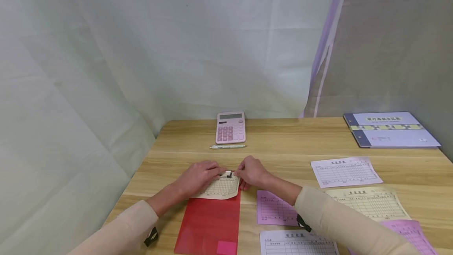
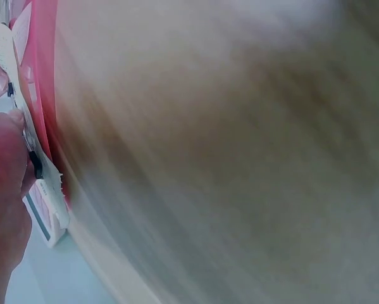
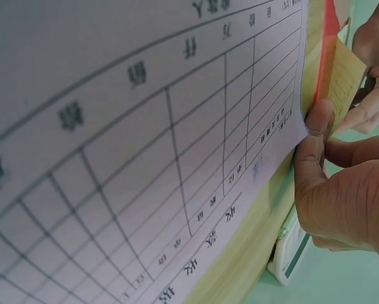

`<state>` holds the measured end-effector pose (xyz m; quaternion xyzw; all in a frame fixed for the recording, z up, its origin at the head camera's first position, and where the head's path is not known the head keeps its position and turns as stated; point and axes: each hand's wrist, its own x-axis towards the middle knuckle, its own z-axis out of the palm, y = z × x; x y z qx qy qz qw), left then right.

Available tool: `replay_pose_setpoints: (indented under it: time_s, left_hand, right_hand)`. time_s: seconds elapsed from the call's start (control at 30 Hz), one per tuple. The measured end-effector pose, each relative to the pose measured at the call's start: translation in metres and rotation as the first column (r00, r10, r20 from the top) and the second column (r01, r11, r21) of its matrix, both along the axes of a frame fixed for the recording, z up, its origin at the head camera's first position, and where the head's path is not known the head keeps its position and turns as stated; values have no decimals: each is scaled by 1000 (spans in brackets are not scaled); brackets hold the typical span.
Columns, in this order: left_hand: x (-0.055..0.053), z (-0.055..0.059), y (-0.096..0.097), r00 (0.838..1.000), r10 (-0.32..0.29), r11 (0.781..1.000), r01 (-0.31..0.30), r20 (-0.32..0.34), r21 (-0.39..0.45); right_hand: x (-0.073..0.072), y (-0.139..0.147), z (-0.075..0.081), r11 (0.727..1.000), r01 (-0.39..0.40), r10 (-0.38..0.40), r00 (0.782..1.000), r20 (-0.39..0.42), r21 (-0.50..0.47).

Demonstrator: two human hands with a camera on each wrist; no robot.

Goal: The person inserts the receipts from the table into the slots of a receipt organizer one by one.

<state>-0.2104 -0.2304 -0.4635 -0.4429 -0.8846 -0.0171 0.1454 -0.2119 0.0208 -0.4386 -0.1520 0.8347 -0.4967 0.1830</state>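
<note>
A red translucent folder [image 1: 212, 223] lies on the table, with a cream receipt form [image 1: 221, 188] over its upper part. Along the form's top edge runs a metal paper fastener [image 1: 226, 174] with black sliding pieces. My left hand [image 1: 199, 175] holds the left end of the fastener and the form; its thumb rests along the metal strip in the left wrist view. At the other end, my right hand [image 1: 252, 171] pinches the fastener and paper edge by the black slider [image 2: 11, 90]. The fingers partly hide both ends.
Behind the hands are a pink calculator [image 1: 231, 128] and a pen [image 1: 228, 146]. To the right lie a purple form [image 1: 276, 207], white forms [image 1: 347, 172], a yellow form [image 1: 369, 202] and another purple form [image 1: 412, 233]. A ledger book [image 1: 393, 130] sits at the back right.
</note>
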Motion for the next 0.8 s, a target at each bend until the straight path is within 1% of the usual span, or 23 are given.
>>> replay_pose_setpoints:
  time_s: [0.17,0.27,0.37,0.5,0.63,0.7,0.8]
  left_hand:
    - [0,-1,0,1000,-7,1000,7,-7,11]
    - [1,-1,0,1000,0,1000,0,0,9]
    - [2,1,1,1000,17,1000,-17,23,15]
    - [3,2,1,997,37,998,-40,73,38]
    - [3,3,1,993,45,998,-51,105,49]
    - [3,3,1,993,45,997,-50,105,51]
    - [3,3,1,996,30,998,-35,86,54]
  right_hand:
    - [0,-1,0,1000,11,-11,1000,8,-2]
    - [0,-1,-1,1000,16,-16,1000,16,-2]
    - [0,-1,-1,1000,20,-20,1000,20,3]
    - [0,-1,-1,1000,24,-24,999,28,16]
    - [0,-1,-1,1000,23,-24,999,34,22]
    - [0,-1,0,1000,21,-22,999,33,22]
    - [0,-1,0,1000,18,-19,999,31,23]
